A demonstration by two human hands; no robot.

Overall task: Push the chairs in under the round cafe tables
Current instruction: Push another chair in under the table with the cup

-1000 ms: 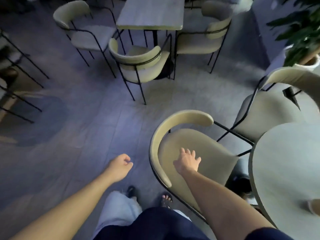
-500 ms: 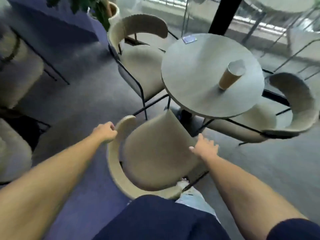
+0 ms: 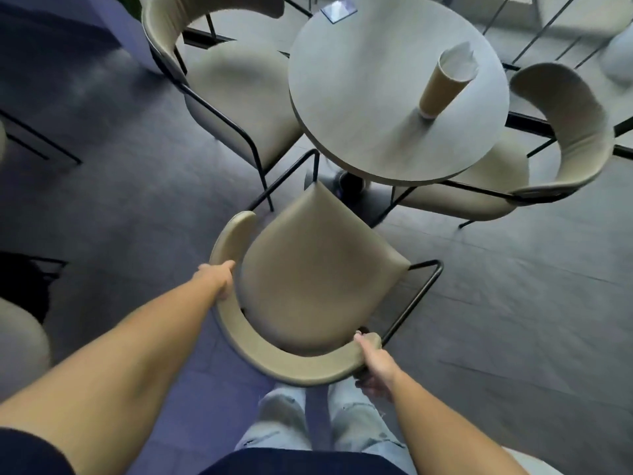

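Note:
A beige chair (image 3: 318,272) with a curved backrest and black metal legs stands right in front of me, its seat corner pointing at the round grey table (image 3: 373,97). The seat's front tip just reaches the table's edge. My left hand (image 3: 219,279) grips the left arm of the backrest. My right hand (image 3: 373,363) grips the backrest's right end. Two more beige chairs flank the table: one at the left (image 3: 239,94), one at the right (image 3: 565,132) with its seat partly under the tabletop.
A brown paper cup (image 3: 445,85) with a white lid stands on the table, and a small card (image 3: 339,10) lies at its far edge. Another chair's edge (image 3: 20,341) shows at the left. Grey floor stretches to the right. My legs are just behind the chair.
I turned to face the round table. Both hands moved from near the seat onto the backrest and closed on it, and the chair now sits closer to the table.

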